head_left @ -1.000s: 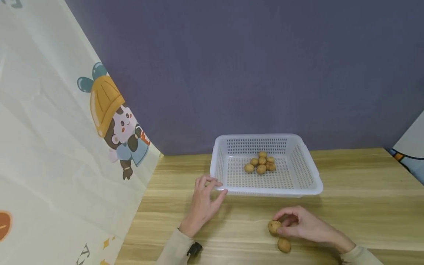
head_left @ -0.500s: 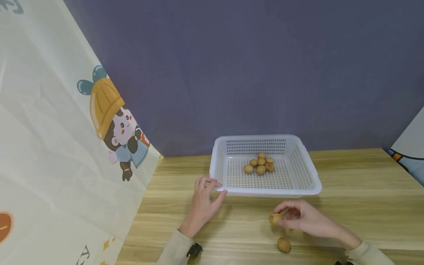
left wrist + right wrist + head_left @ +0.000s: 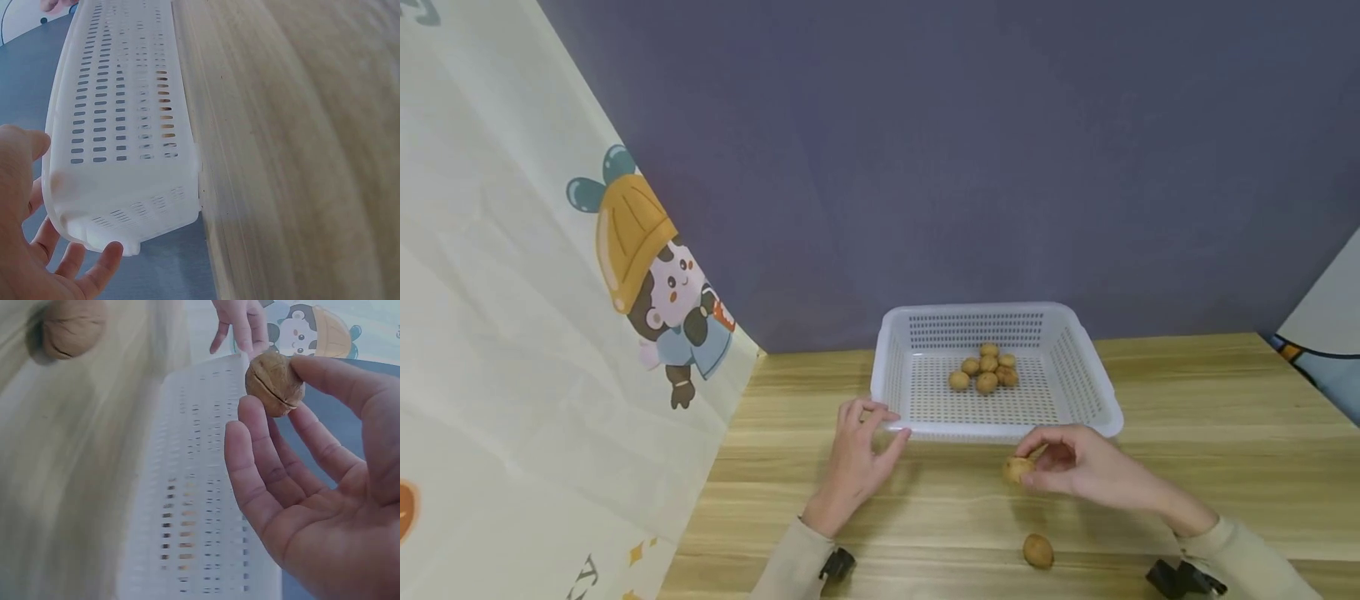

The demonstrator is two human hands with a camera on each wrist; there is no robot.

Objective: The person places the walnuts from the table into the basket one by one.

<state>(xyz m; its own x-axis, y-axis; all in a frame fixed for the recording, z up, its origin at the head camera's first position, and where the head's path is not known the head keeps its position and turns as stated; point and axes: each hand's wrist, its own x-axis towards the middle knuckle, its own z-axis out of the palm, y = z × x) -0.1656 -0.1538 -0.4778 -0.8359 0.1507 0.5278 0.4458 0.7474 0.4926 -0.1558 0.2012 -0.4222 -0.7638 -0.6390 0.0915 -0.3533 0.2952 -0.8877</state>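
Observation:
My right hand (image 3: 1078,468) pinches a walnut (image 3: 1018,469) between thumb and fingertips, just in front of the basket's near rim. In the right wrist view the seam of this walnut (image 3: 275,384) shows clearly. My left hand (image 3: 853,467) holds the near left corner of a white perforated plastic basket (image 3: 992,432); in the left wrist view its thumb and fingers go around the rim. Several walnuts (image 3: 987,382) lie clustered on the basket floor. Another walnut (image 3: 1038,551) lies on the table, nearer to me than the right hand.
The basket stands on a wood-grain table (image 3: 1210,433), close to a dark blue-grey wall panel (image 3: 962,150) at the back. A pale sheet with cartoon prints (image 3: 512,275) covers the left side. More printed cloth (image 3: 1330,333) shows at the far right.
My right hand has lifted the walnut off the table and carried it forward towards the basket, away from the other loose walnut. My left hand stays at the basket corner.

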